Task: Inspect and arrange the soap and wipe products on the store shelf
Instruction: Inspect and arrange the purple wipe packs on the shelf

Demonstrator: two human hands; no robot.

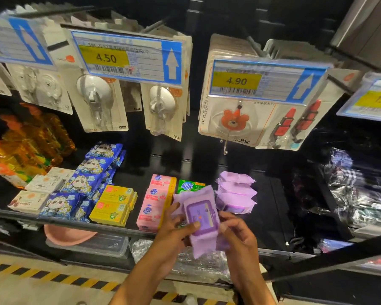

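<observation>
A person's two hands hold one lilac wipe pack (204, 214) just in front of a dark store shelf (273, 216). The pack is a soft, crinkled plastic pouch with crimped ends, and a darker purple, rounded rectangular hard lid sits on its face. It tilts slightly, top end toward the shelf.

The left hand (174, 234) grips the pack's left side, thumb pressed on the lid and fingers curled behind. The right hand (240, 236) grips the right edge, fingers curled round it.

Just beyond the right hand, a stack of matching lilac packs (235, 192) lies flat on the shelf. Beyond the left hand stand pink soap boxes (156, 201) in a row, with a green box (188, 187) behind them. Farther left of that hand are yellow cardboard boxes (113, 203), then glossy blue panda-print packets (86, 179). Well above both hands hang carded plastic hooks behind price tags (235, 81).
</observation>
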